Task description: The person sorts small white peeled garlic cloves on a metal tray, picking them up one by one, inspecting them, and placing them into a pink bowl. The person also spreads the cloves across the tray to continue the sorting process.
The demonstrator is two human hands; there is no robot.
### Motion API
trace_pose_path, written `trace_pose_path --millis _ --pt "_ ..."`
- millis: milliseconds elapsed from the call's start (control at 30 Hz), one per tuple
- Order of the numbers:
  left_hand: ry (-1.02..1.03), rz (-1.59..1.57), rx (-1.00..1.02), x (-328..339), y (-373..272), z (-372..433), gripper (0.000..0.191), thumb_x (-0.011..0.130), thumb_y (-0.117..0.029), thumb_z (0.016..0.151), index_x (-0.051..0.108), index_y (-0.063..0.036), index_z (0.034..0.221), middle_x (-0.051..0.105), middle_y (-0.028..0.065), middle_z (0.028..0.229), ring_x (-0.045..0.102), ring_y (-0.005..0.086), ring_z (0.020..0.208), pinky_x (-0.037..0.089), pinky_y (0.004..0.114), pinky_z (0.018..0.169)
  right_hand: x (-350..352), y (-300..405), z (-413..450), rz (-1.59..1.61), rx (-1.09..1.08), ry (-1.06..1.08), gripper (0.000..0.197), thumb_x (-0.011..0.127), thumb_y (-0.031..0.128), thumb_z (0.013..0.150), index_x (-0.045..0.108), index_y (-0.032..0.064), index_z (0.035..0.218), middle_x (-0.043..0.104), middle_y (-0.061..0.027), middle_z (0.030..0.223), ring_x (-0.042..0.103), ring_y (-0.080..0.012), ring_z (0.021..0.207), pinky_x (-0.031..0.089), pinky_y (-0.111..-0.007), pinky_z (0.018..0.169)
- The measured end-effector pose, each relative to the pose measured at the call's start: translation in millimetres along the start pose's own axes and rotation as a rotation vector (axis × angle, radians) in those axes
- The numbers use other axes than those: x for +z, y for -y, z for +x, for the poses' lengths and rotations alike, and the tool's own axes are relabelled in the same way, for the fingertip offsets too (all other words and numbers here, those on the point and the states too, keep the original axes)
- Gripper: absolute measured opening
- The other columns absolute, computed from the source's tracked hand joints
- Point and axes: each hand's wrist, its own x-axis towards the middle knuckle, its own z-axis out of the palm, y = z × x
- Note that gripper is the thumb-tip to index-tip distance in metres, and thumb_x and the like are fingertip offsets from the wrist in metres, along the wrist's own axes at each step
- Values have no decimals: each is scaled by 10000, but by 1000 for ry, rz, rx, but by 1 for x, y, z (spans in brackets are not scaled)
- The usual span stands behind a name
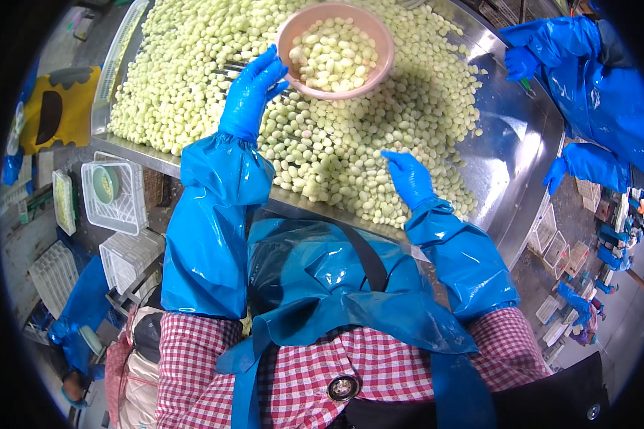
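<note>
Pale green grapes (322, 177), apparently peeled, lie in a thick layer over a stainless steel table (496, 177). Among them, at the far side, stands a pink plastic bowl (389, 51) partly filled with the same fruit. My left hand (252, 96), in a blue glove, is raised at the bowl's left rim with its fingers stretched; whether they touch the rim is unclear. My right hand (410, 177), also gloved, is low over the grapes at the near right, forefinger and thumb towards them. Its curled fingers hide whatever may be inside.
A co-worker in a blue apron (601, 102) stands at the table's right edge, one gloved hand (520, 63) near a green-handled tool (527, 88). White plastic crates (115, 193) stand on the floor at left. A long perforated tray (119, 53) borders the table's left side.
</note>
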Motion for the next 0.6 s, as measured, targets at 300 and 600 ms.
trace_pose_path --millis 300,600 --pt "91 158 -432 10 67 -77 456 575 -354 984 588 -59 1332 665 77 1192 645 175 1044 492 298 910 58 12 110 -393 -83 129 159 572 172 898 708 95 929 680 -161 951 650 -373 866 532 -474 743" --pt "174 -519 -686 3 118 -97 492 526 -276 1018 418 -152 1482 515 102 1411 590 215 1174 494 324 984 29 71 48 263 -136 321 298 612 329 922 708 167 1153 675 -144 1027 649 -337 950 522 -426 844"
